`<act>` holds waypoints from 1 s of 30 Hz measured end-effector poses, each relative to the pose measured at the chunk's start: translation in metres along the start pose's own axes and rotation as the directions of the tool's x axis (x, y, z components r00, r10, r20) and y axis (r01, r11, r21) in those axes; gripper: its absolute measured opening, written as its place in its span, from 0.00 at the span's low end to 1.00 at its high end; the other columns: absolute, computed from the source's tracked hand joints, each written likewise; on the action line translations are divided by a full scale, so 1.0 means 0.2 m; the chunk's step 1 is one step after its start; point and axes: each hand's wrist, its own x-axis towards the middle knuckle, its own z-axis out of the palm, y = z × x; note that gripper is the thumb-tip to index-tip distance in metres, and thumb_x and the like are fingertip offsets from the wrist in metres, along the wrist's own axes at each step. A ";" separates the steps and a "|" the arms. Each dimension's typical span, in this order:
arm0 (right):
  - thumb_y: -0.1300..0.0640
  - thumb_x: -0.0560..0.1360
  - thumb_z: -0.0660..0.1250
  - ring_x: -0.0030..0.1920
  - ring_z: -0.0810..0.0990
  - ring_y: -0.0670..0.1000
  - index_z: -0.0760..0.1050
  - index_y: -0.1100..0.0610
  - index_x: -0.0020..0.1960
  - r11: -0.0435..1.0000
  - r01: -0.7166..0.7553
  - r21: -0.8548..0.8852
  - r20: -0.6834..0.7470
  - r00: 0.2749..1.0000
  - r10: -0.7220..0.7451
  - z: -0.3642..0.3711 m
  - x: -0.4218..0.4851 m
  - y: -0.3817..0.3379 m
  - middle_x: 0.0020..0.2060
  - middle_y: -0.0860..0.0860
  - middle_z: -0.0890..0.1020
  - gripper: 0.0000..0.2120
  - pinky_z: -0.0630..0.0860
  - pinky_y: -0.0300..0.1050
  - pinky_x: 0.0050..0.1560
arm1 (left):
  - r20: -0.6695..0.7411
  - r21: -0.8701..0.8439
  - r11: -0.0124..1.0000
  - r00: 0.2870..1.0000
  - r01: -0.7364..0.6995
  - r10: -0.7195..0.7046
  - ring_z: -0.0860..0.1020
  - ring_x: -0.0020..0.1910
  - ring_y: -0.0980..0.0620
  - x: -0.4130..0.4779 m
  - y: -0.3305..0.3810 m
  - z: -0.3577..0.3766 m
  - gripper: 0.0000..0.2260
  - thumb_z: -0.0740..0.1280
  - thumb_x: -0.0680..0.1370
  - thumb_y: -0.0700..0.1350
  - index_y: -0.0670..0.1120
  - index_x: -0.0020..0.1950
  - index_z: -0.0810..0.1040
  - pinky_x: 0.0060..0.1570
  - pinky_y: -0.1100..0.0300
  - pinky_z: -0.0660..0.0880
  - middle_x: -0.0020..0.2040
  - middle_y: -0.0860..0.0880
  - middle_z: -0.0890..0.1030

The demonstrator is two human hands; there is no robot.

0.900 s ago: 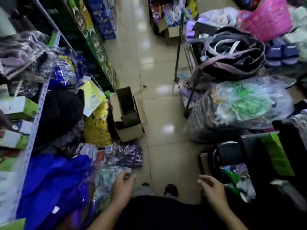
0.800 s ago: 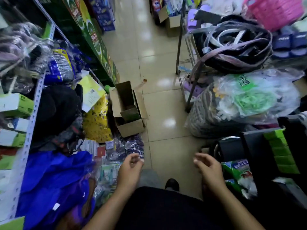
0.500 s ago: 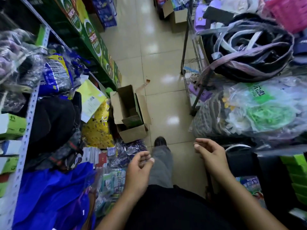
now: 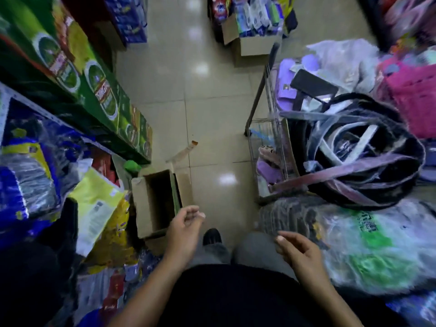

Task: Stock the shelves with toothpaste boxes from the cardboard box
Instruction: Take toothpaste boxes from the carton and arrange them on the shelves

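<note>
Closer now than a second ago: I've walked up the aisle and the cardboard box (image 4: 141, 204), which sat well ahead on the floor, is right under my left hand (image 4: 185, 231). Both hands have come up too.

Left hand hangs over the box's near right corner, fingers loosely curled, thumb near the fingertips, holding nothing. Right hand (image 4: 300, 252) is off to the side above my knee, fingers half bent and relaxed, also empty.

The box sits flaps open, tight against the bottom of the shelves (image 4: 47, 116). Its inside is too dark to pick out any toothpaste boxes; there's a green edge along the right inner wall, can't tell what it is.

My guess on handling: toothpaste boxes are light, stiff thin card with a slick print, easy to dent at the corners. I'd grab a few at once across the long sides, squeezing gently.

Writing-wise it's mostly motion blur. The green cartons (image 4: 101, 90) have round logos with a red band, unreadable. A red pack (image 4: 218, 8) up top has white letters I can't make out. The clear bag (image 4: 368, 234) has green print, also illegible.
</note>
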 end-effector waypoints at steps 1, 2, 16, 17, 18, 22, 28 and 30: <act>0.57 0.76 0.74 0.47 0.86 0.54 0.86 0.51 0.49 1.000 -0.002 0.013 -0.008 1.000 0.002 0.00 0.06 -0.06 0.42 0.51 0.88 0.03 0.78 0.49 0.49 | 0.004 0.016 1.000 1.000 -0.004 0.004 0.81 0.50 0.51 0.07 0.05 0.02 0.05 0.71 0.80 0.43 0.52 0.53 0.81 0.53 0.55 0.76 0.50 0.49 0.83; 0.57 0.76 0.74 0.46 0.85 0.54 0.86 0.49 0.48 1.000 -0.005 0.027 -0.012 1.000 0.005 0.01 0.13 -0.12 0.43 0.53 0.88 0.04 0.78 0.49 0.49 | 0.009 0.031 1.000 1.000 -0.005 0.004 0.81 0.50 0.52 0.15 0.12 0.04 0.05 0.71 0.80 0.44 0.53 0.52 0.81 0.54 0.55 0.77 0.50 0.50 0.83; 0.63 0.77 0.72 0.49 0.83 0.47 0.82 0.58 0.58 0.979 0.144 0.141 0.090 0.983 -0.158 0.42 1.27 -1.28 0.49 0.54 0.85 0.10 0.79 0.38 0.51 | -0.031 0.105 0.992 0.997 -0.065 0.069 0.82 0.48 0.63 0.97 1.01 0.18 0.08 0.73 0.79 0.43 0.56 0.54 0.80 0.49 0.67 0.76 0.50 0.63 0.83; 0.64 0.77 0.72 0.50 0.83 0.49 0.81 0.58 0.58 0.978 0.140 0.152 0.109 0.982 -0.157 0.47 1.34 -1.36 0.50 0.55 0.85 0.11 0.79 0.41 0.54 | -0.043 0.086 0.995 0.997 -0.057 0.060 0.82 0.49 0.63 1.03 1.07 0.16 0.08 0.73 0.78 0.46 0.56 0.55 0.81 0.50 0.65 0.76 0.50 0.63 0.83; 0.64 0.77 0.72 0.51 0.83 0.49 0.81 0.58 0.59 0.977 0.143 0.156 0.123 0.979 -0.163 0.52 1.39 -1.44 0.50 0.55 0.85 0.11 0.78 0.43 0.56 | -0.052 0.067 0.997 0.997 -0.050 0.054 0.82 0.49 0.62 1.08 1.13 0.15 0.08 0.73 0.77 0.47 0.56 0.55 0.81 0.50 0.64 0.77 0.50 0.61 0.83; 0.63 0.76 0.73 0.46 0.82 0.43 0.82 0.55 0.57 0.978 0.177 0.112 0.160 0.968 -0.193 0.78 1.72 -1.74 0.48 0.51 0.85 0.11 0.79 0.36 0.49 | -0.103 -0.013 0.999 0.994 -0.037 0.035 0.83 0.49 0.61 1.45 1.36 0.10 0.10 0.73 0.78 0.40 0.54 0.54 0.81 0.45 0.69 0.77 0.50 0.56 0.85; 0.61 0.76 0.74 0.47 0.84 0.45 0.83 0.51 0.54 0.983 0.176 0.046 0.134 0.974 -0.180 1.15 2.20 -2.18 0.48 0.51 0.87 0.09 0.77 0.40 0.47 | -0.083 -0.057 0.998 0.996 -0.042 0.037 0.82 0.48 0.65 2.21 1.73 0.03 0.09 0.72 0.79 0.42 0.53 0.56 0.81 0.47 0.68 0.78 0.50 0.58 0.84; 0.62 0.76 0.74 0.48 0.83 0.47 0.84 0.51 0.54 0.988 0.144 0.060 0.102 0.983 -0.150 1.21 2.30 -2.33 0.47 0.52 0.86 0.09 0.77 0.43 0.49 | -0.068 -0.060 0.998 0.997 -0.029 0.024 0.82 0.46 0.65 2.42 1.89 0.02 0.08 0.72 0.79 0.41 0.51 0.55 0.81 0.45 0.72 0.76 0.50 0.54 0.84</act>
